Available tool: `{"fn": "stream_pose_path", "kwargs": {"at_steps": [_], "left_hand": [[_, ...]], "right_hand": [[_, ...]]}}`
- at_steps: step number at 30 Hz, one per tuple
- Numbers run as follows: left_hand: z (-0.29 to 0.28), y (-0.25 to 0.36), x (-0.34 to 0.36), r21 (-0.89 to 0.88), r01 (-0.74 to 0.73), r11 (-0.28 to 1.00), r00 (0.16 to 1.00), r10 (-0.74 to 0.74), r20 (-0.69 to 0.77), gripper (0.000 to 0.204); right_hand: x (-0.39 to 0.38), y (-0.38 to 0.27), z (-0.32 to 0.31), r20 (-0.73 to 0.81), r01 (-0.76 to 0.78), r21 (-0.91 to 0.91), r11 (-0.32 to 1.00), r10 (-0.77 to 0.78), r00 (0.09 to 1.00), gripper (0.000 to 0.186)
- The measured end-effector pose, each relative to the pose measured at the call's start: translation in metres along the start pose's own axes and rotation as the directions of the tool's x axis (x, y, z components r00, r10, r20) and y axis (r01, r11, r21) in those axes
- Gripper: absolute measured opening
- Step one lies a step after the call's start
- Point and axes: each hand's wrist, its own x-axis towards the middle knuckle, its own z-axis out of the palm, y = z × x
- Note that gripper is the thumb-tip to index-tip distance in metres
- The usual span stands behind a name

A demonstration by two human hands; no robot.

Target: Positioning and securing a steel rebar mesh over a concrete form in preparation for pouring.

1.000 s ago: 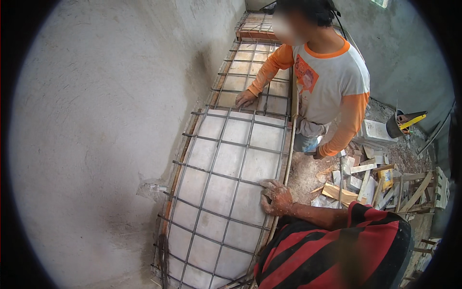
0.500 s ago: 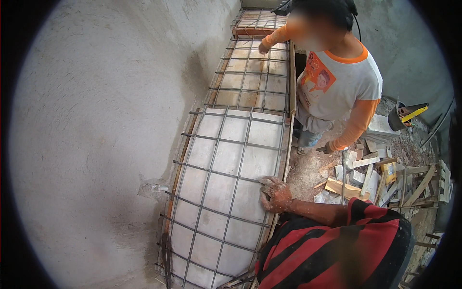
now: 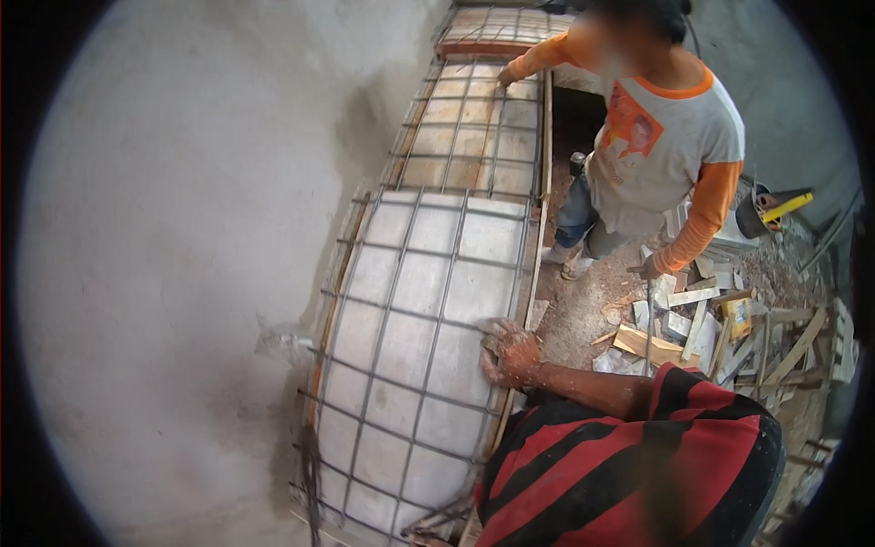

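My right hand (image 3: 512,354), dusty with cement, lies at the right edge of a long form covered by a steel rebar grid (image 3: 444,319). Its fingers curl over the bar at that edge. Pale flat panels (image 3: 419,283) lie under the bars. What looks like a sliver of my left hand (image 3: 428,540) shows at the bottom edge, beside some bar ends; its fingers are hidden. A co-worker in a white and orange shirt (image 3: 670,146) stands at the far right side, one hand (image 3: 507,77) on the far part of the grid, the other lowered near an upright rod (image 3: 650,319).
A rough plastered wall (image 3: 182,228) runs along the left. Wood scraps (image 3: 693,319) and rubble litter the floor at right. Behind them stands a black bucket (image 3: 753,217) with a yellow-handled tool (image 3: 787,207). A wooden edge board (image 3: 545,155) borders the form's right side.
The view has shifted slightly, and the grid sits a little higher and further left. The co-worker has moved right, a hand still on the far grid. My right hand stays at the edge.
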Motion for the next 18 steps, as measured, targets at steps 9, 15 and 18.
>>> {"fn": "stream_pose_path", "kwargs": {"at_steps": [9,15,18], "left_hand": [[-0.021,0.023,0.003,-0.057,-0.031,0.998,0.997,0.027,-0.075,0.039],[-0.029,0.025,-0.001,0.04,0.002,0.999,0.999,-0.001,-0.045,0.042],[-0.029,0.035,0.0,0.01,-0.018,1.0,0.996,0.019,-0.085,0.044]], "right_hand": [[0.009,0.009,0.006,-0.031,0.075,-0.001,0.997,-0.075,0.997,0.023],[0.011,0.002,0.001,-0.088,0.143,-0.009,0.99,-0.144,0.986,0.017],[0.01,0.004,0.002,-0.1,0.141,0.002,0.99,-0.14,0.985,0.015]]}}
